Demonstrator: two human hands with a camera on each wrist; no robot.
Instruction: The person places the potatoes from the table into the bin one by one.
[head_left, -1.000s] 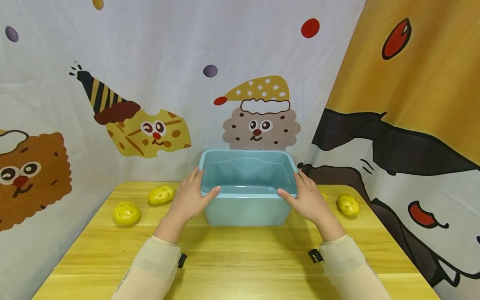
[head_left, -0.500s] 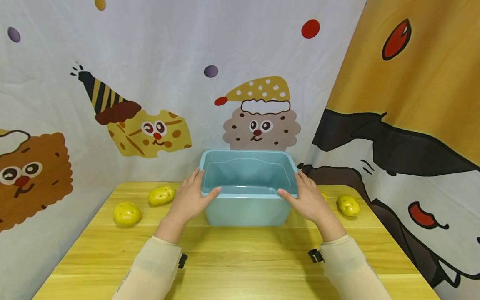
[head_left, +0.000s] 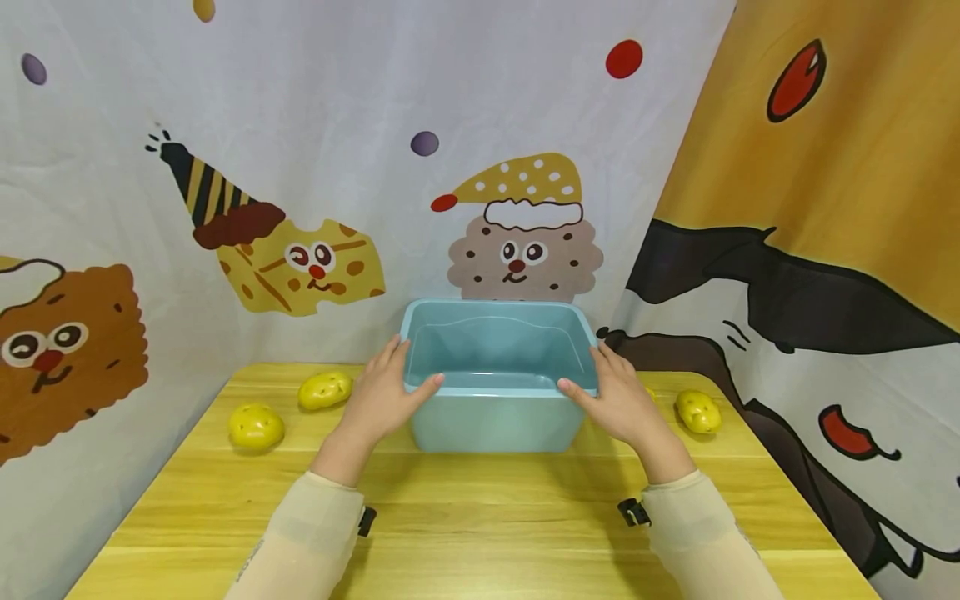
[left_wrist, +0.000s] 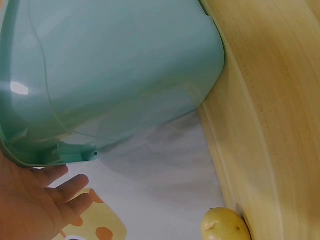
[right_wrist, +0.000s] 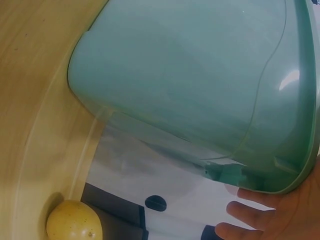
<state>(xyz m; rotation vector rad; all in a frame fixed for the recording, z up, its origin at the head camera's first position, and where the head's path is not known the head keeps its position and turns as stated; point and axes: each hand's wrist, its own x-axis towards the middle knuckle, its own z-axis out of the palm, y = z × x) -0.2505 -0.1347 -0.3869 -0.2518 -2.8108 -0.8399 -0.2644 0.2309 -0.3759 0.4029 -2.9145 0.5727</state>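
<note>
A light blue-green plastic bin (head_left: 495, 425) stands upright on the wooden table, its open top facing up and nothing showing inside. My left hand (head_left: 378, 392) rests against its left side, thumb on the front rim and fingers stretched along the side. On the opposite side, my right hand (head_left: 618, 396) touches the bin in the same way, its thumb on the front right of the rim. Both wrist views show straight, spread fingers (left_wrist: 75, 187) just below the rim, outside the bin.
Two yellow potatoes, one nearer (head_left: 256, 427) and one farther (head_left: 325, 390), lie left of the bin. Another potato (head_left: 698, 412) lies at the right, with a yellow bit mostly hidden behind my right hand. A printed curtain (head_left: 315, 125) hangs behind the table (head_left: 480, 533).
The head view has shifted very slightly. Both hands, the bin and the potatoes keep their places.
</note>
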